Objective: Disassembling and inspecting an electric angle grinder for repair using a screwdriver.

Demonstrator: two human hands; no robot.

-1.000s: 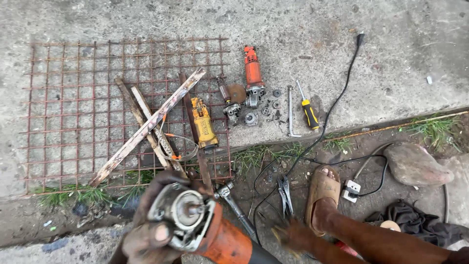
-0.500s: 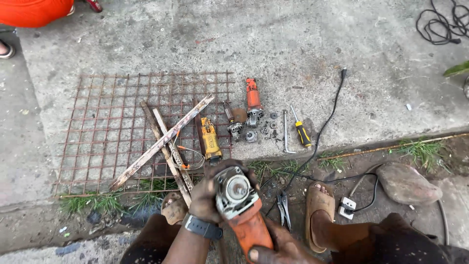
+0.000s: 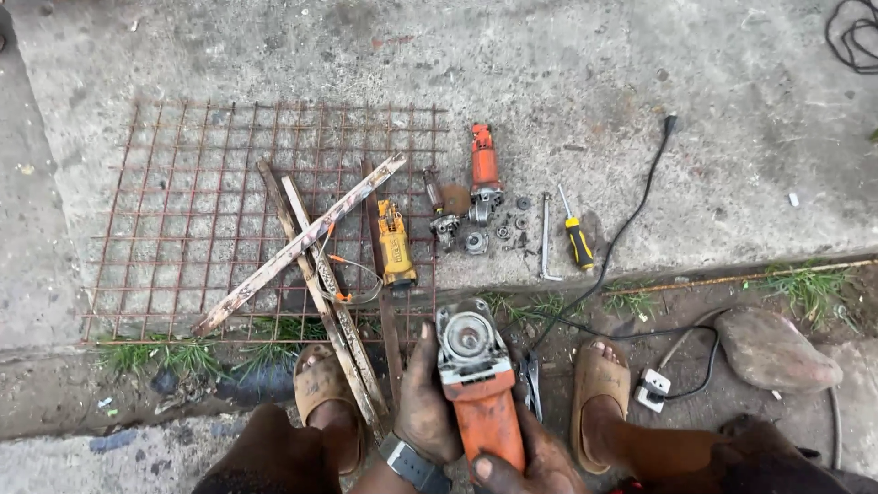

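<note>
Orange angle grinder [image 3: 477, 389], guard and disc apparently off, clasped by left hand [image 3: 425, 402] and right hand [image 3: 540, 462]; loose parts [image 3: 498, 229], screwdriver [image 3: 578, 240] at twelve o'clock, unfitted.

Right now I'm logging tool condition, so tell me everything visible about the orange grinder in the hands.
The orange angle grinder has a worn, grimy orange body and a grey metal gear head with a bare round spindle facing up; no disc shows. It points away from the person, between the sandalled feet. The left hand grips its side; the right hand holds the rear.
</note>
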